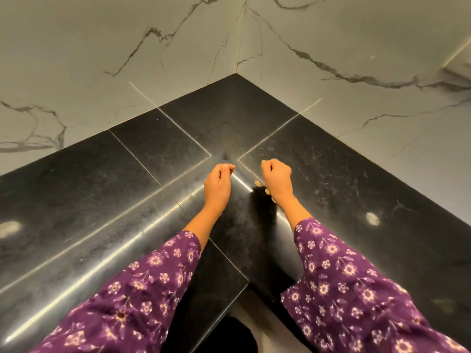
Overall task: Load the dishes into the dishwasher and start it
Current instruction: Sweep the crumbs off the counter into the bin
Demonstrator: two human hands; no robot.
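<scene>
While no dishes show, grip points cannot be judged.
Left hand (218, 183), right hand (276, 178): curled, empty, above the countertop (127, 174).

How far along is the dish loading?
Nothing visibly done: no dishes or dishwasher in view. In hand: nothing; the left hand and right hand hover curled over the black counter. Loading and starting are all left.

Dim warm light, glare-streaked countertop (331, 187)
</scene>
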